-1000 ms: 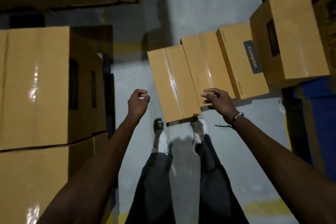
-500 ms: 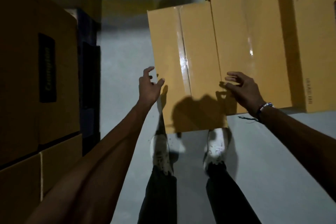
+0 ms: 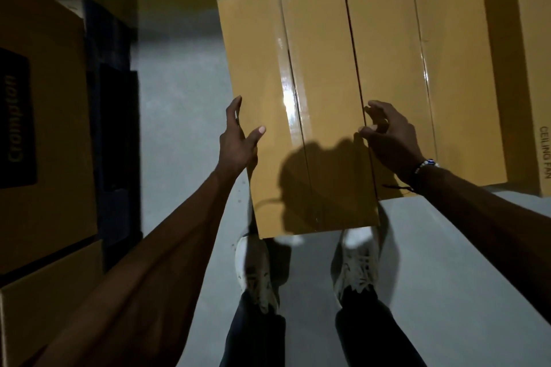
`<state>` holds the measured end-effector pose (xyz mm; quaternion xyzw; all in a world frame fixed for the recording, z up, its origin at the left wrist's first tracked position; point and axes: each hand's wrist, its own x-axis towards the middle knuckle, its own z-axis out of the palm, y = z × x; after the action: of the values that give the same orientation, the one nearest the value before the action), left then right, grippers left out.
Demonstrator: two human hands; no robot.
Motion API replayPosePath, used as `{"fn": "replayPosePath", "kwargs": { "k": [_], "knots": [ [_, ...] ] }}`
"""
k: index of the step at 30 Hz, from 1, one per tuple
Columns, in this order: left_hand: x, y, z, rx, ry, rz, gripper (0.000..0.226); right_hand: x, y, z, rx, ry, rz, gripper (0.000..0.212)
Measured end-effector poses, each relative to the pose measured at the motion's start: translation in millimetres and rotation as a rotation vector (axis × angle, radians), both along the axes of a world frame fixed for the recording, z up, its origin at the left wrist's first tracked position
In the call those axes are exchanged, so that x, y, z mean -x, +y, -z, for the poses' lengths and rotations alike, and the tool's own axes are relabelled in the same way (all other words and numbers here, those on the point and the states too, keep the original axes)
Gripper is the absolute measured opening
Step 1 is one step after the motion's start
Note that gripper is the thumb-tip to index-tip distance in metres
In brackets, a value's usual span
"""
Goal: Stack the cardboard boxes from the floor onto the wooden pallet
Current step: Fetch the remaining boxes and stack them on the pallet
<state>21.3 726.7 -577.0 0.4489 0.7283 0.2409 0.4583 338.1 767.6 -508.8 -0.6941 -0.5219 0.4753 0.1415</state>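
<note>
Both hands have closed in: left hand [image 3: 238, 140] flat against the box [image 3: 298, 98], right hand [image 3: 387, 134] half-curled, grip unclear in shadow.

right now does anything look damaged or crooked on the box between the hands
Nothing stands out. The nearest cardboard box looks intact, its taped seam closed, lying flush beside the next box.

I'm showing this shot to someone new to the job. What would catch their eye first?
First the long cardboard box in the middle, shiny tape down its top, with the left hand at its left edge and the right hand reaching its right edge. Next, a second box lies close beside it on the right. A dark stack of boxes fills the left side.
</note>
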Motion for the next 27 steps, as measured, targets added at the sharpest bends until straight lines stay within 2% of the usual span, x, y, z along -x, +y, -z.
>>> {"fn": "replayPosePath", "kwargs": {
  "k": [8, 12, 15, 21, 25, 27],
  "knots": [
    [16, -4, -3, 0.022, -0.098, -0.04, 0.085, 8, 5, 9, -0.016, 0.012, -0.056, 0.058],
    [27, -7, -5, 0.059, -0.147, -0.062, 0.087, 20, 10, 17, 0.024, 0.0, -0.117, 0.067],
    [35, -9, -4, 0.079, -0.179, -0.054, 0.09, 31, 13, 27, 0.079, -0.032, -0.171, 0.082],
    [39, -10, -5, 0.163, -0.231, -0.158, 0.101, 50, 10, 36, 0.163, 0.097, -0.095, 0.097],
    [38, -14, -6, 0.198, -0.226, -0.194, 0.09, 47, 7, 34, 0.221, 0.216, -0.072, 0.106],
    [38, -25, -11, 0.199, -0.221, -0.216, 0.088, 44, -1, 30, 0.236, 0.275, -0.087, 0.1]
  ]
}}
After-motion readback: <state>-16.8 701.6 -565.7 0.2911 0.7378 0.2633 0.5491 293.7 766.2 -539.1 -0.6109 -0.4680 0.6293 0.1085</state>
